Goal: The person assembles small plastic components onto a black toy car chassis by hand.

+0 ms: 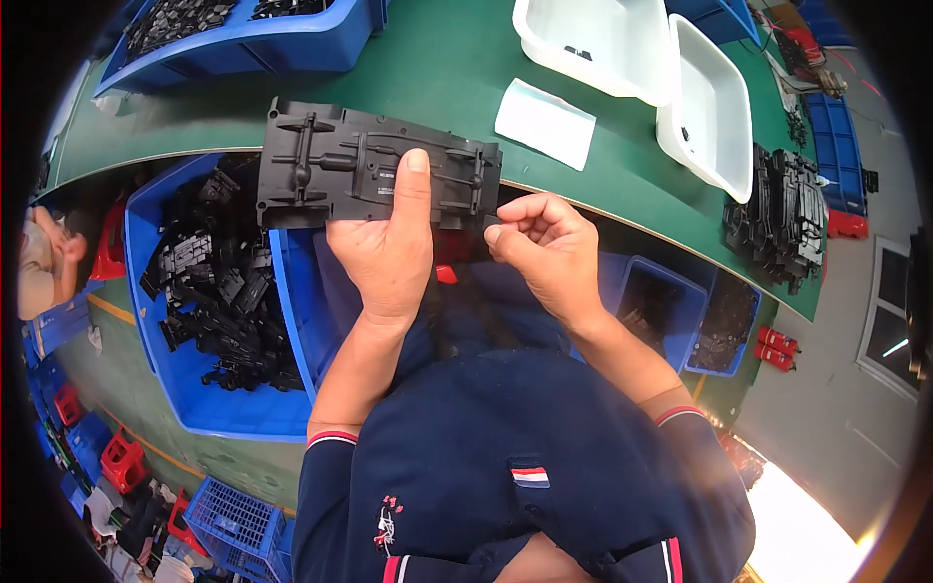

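Observation:
My left hand point(386, 248) grips a flat black moulded plastic panel point(330, 160), thumb pressed on its top face, holding it level over the edge of the green table point(428, 78). My right hand point(542, 251) is curled just right of the panel's right end, with fingertips pinched together near the panel's corner. I cannot tell whether something small sits between those fingers. Both forearms come up from my dark blue shirt.
A blue bin point(155, 321) full of black plastic parts stands lower left. Another blue bin point(330, 44) sits at the table's far side. Two white trays point(641, 78), a white sheet point(544, 121), a stack of black parts point(787, 219) and small blue bins point(671, 335) lie to the right.

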Demonstrator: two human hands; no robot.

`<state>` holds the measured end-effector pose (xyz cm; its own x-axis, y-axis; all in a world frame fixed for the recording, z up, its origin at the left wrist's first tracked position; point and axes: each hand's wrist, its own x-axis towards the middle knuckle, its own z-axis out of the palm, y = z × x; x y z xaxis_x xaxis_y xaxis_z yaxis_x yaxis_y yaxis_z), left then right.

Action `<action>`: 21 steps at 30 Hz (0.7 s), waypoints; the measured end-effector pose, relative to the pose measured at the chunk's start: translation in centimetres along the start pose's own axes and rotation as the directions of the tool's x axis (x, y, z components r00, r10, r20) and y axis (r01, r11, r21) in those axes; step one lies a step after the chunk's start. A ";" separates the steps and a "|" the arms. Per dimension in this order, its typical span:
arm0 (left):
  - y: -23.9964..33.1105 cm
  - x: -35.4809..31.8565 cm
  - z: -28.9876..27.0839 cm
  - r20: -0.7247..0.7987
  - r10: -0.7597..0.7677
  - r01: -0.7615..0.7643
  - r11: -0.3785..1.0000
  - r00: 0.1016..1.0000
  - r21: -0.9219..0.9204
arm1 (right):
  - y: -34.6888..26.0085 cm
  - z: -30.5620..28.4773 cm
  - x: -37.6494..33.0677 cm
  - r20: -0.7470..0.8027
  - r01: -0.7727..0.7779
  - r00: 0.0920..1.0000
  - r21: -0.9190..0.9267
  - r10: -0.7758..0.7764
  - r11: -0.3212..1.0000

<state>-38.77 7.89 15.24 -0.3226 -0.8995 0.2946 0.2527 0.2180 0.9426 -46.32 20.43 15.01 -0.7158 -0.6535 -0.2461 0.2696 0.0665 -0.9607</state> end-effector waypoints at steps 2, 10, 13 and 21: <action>-0.1 -0.1 0.0 0.008 -0.002 0.002 1.000 1.000 0.012 | 0.1 0.0 0.1 -0.004 -0.003 1.000 -0.012 0.003 1.000; 0.0 -0.1 0.2 0.023 -0.053 0.053 0.999 0.998 -0.011 | 0.3 0.2 0.3 -0.021 -0.008 1.000 -0.032 0.007 0.999; 0.0 -0.3 0.3 0.024 -0.043 0.044 0.999 0.999 -0.022 | 0.3 0.2 0.2 -0.026 -0.003 1.000 -0.076 0.001 0.997; 0.0 -0.5 0.4 0.034 -0.013 0.012 1.000 0.999 0.028 | 0.5 0.2 0.3 -0.040 0.010 0.999 -0.156 -0.017 0.988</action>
<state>-39.01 8.50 15.14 -0.3571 -0.8888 0.2871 0.2234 0.2172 0.9502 -46.25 20.10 14.44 -0.7451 -0.6242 -0.2349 0.1581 0.1768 -0.9715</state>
